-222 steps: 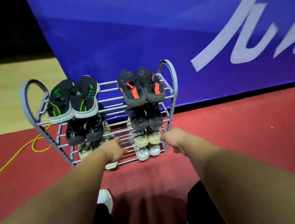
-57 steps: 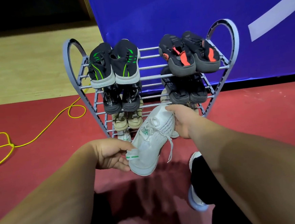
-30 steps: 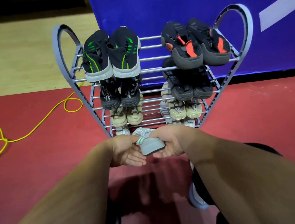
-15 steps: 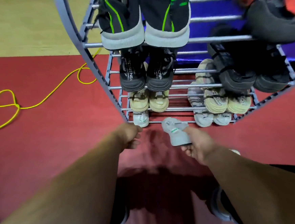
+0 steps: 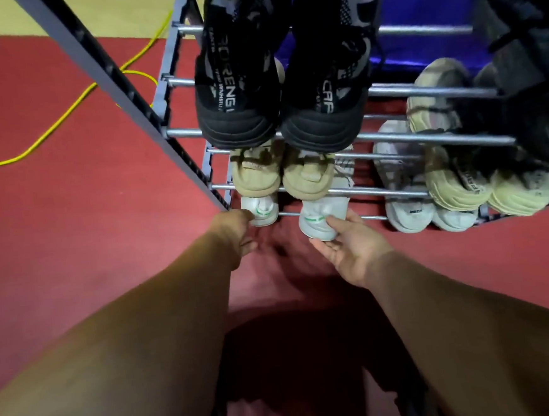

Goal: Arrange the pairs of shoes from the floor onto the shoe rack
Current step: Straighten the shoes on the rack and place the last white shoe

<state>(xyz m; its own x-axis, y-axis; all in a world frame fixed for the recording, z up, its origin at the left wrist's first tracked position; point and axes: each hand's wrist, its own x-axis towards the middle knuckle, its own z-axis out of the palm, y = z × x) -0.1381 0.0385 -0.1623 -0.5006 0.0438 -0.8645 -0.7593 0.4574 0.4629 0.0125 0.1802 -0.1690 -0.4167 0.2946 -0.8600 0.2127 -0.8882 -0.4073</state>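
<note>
Low down, outstretched: right hand (image 5: 352, 247) palm-up round heel of white shoe (image 5: 321, 212); left hand (image 5: 235, 230) knuckles-up, grip unclear.

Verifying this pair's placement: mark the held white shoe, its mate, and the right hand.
Held white shoe (image 5: 318, 212), head view, heel.
Mate (image 5: 262, 210), head view, heel.
Right hand (image 5: 352, 251), head view, palm.

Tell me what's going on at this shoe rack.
A person is loading the shoe rack. Their right hand holds a white green-striped shoe by the heel on the bottom tier. The left hand touches the matching shoe beside it. Black shoes and tan shoes sit on the tiers above, and more pairs sit to the right.
</note>
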